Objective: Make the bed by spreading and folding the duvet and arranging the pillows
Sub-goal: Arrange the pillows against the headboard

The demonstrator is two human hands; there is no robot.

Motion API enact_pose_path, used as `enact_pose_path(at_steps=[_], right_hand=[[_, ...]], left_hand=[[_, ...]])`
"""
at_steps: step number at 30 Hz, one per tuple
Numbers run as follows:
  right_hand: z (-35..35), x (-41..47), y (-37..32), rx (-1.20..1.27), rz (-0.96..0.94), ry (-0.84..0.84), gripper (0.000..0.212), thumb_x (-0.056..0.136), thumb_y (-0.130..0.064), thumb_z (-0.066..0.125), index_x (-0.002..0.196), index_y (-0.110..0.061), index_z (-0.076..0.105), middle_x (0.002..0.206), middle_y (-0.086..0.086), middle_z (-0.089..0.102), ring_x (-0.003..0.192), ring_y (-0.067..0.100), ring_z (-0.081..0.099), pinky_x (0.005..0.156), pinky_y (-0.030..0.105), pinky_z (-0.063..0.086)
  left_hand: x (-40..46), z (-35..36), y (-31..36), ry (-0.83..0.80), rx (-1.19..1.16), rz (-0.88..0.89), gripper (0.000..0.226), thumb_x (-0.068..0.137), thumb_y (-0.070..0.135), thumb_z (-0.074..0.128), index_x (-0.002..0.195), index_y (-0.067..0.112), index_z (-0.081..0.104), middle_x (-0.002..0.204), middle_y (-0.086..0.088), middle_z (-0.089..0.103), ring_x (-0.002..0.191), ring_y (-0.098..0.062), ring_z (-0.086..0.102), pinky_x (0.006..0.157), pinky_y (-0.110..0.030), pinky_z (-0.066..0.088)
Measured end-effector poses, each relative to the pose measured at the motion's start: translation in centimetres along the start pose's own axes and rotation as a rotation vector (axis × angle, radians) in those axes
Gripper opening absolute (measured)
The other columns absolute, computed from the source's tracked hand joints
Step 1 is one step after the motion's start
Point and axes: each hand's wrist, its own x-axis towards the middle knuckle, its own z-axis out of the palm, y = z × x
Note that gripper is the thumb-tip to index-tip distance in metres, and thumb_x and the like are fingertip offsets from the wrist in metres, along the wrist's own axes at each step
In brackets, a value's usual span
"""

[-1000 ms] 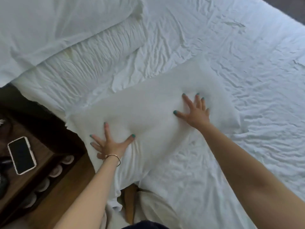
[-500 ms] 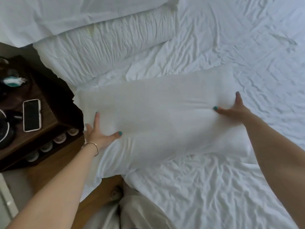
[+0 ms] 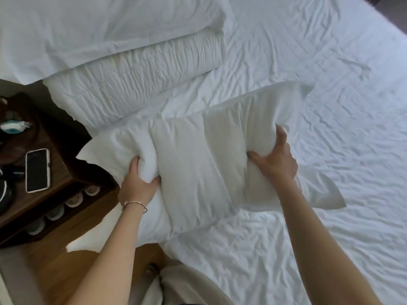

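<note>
A white pillow [image 3: 193,164] is held just above the wrinkled white bed sheet [image 3: 308,95], lying across the near left part of the bed. My left hand [image 3: 137,186], with a thin bracelet at the wrist, is clenched on the pillow's left end. My right hand [image 3: 275,159] grips its right part, fingers dug into the filling. Two more white pillows lie stacked at the head of the bed: a smooth one [image 3: 99,29] on top and a creased one [image 3: 132,84] under it. No duvet can be told apart from the sheet.
A dark wooden bedside table [image 3: 57,172] stands at the left, close to the pillow's left corner. On it lie a phone [image 3: 37,170], a teal and white object [image 3: 13,127] and dark items at the edge. Wooden floor [image 3: 66,267] shows below, beside the bed's edge.
Both hands went from lying flat and spread on the pillow to gripping its two ends. The pillow has bunched up and risen off the sheet.
</note>
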Motion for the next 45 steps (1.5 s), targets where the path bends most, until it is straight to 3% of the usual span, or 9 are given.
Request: enact_pose_path(at_steps=[6, 14, 18, 22, 29, 34, 38, 42, 45], right_hand=[[-3.0, -4.4, -8.4, 0.053, -0.210, 0.088, 0.070, 0.079, -0.035, 0.071, 0.135, -0.049, 0.032, 0.112, -0.002, 0.052, 0.090, 0.020, 0.057, 0.072, 0.028, 0.036], [-11.9, -6.5, -18.8, 0.120, -0.373, 0.341, 0.070, 0.077, -0.036, 0.075, 0.135, -0.050, 0.039, 0.102, -0.008, 0.041, 0.086, 0.012, 0.042, 0.079, 0.028, 0.033], [-17.3, -5.8, -25.8, 0.147, -0.457, 0.461, 0.072, 0.073, -0.036, 0.078, 0.134, -0.049, 0.042, 0.108, -0.003, 0.046, 0.103, 0.023, 0.053, 0.087, 0.033, 0.038], [-22.1, -4.1, -34.5, 0.163, -0.526, 0.576, 0.072, 0.072, -0.037, 0.080, 0.134, -0.049, 0.047, 0.127, 0.003, 0.049, 0.121, 0.029, 0.048, 0.103, 0.035, 0.035], [-27.0, 1.6, -51.9, 0.187, -0.716, 0.612, 0.080, 0.067, -0.044, 0.082, 0.137, -0.047, 0.045, 0.128, 0.006, 0.049, 0.124, 0.031, 0.046, 0.106, 0.040, 0.035], [-28.0, 8.6, -60.7, 0.225, -0.760, 0.559, 0.083, 0.062, -0.051, 0.082, 0.137, -0.047, 0.046, 0.137, 0.003, 0.049, 0.128, 0.027, 0.047, 0.108, 0.039, 0.036], [-24.0, 17.6, -63.1, 0.218, -0.604, 0.382, 0.085, 0.069, -0.049, 0.080, 0.142, -0.043, 0.037, 0.141, 0.009, 0.034, 0.126, 0.033, 0.046, 0.106, 0.044, 0.039], [-13.6, 27.3, -61.1, 0.024, -0.413, 0.044, 0.064, 0.093, -0.046, 0.057, 0.148, -0.020, 0.038, 0.152, 0.019, 0.027, 0.140, 0.035, 0.030, 0.116, 0.038, 0.023], [-3.9, 30.6, -58.4, -0.287, -0.356, -0.152, 0.059, 0.101, -0.052, 0.027, 0.154, -0.028, 0.016, 0.162, 0.009, 0.004, 0.147, 0.035, 0.009, 0.117, 0.053, 0.013]], left_hand=[[-3.2, -4.1, 7.9, 0.230, -0.156, 0.338, 0.065, 0.077, 0.024, 0.075, 0.136, 0.033, 0.048, 0.121, 0.001, 0.064, 0.107, -0.030, 0.059, 0.084, -0.036, 0.048], [-2.6, -14.8, 14.3, 0.376, -0.443, 0.632, 0.067, 0.074, 0.015, 0.077, 0.135, 0.029, 0.052, 0.129, 0.012, 0.059, 0.116, -0.014, 0.057, 0.096, -0.034, 0.048], [0.5, -22.1, 18.5, 0.412, -0.506, 0.798, 0.070, 0.072, 0.015, 0.079, 0.136, 0.025, 0.051, 0.131, 0.011, 0.057, 0.119, -0.010, 0.054, 0.096, -0.025, 0.043], [6.2, -31.0, 22.9, 0.477, -0.509, 0.908, 0.070, 0.072, 0.020, 0.080, 0.135, 0.022, 0.052, 0.132, 0.006, 0.058, 0.120, -0.016, 0.054, 0.096, -0.022, 0.040], [14.9, -45.8, 28.7, 0.642, -0.559, 0.955, 0.070, 0.073, 0.018, 0.077, 0.137, 0.023, 0.050, 0.134, 0.007, 0.056, 0.121, -0.015, 0.052, 0.095, -0.017, 0.036], [21.8, -53.1, 29.3, 0.665, -0.576, 0.841, 0.077, 0.072, 0.024, 0.079, 0.141, 0.027, 0.044, 0.137, 0.007, 0.052, 0.124, -0.017, 0.050, 0.104, -0.030, 0.041], [29.6, -52.9, 25.6, 0.577, -0.500, 0.539, 0.091, 0.065, 0.041, 0.082, 0.144, 0.029, 0.039, 0.141, 0.002, 0.050, 0.126, -0.023, 0.050, 0.105, -0.038, 0.041], [35.3, -46.0, 18.6, 0.328, -0.341, 0.024, 0.115, 0.052, 0.076, 0.072, 0.146, 0.044, 0.014, 0.147, -0.014, 0.029, 0.129, -0.039, 0.039, 0.105, -0.050, 0.037], [36.5, -41.7, 16.2, 0.273, -0.255, -0.087, 0.120, 0.048, 0.091, 0.058, 0.145, 0.051, 0.000, 0.147, -0.017, 0.016, 0.135, -0.040, 0.022, 0.108, -0.060, 0.024]])
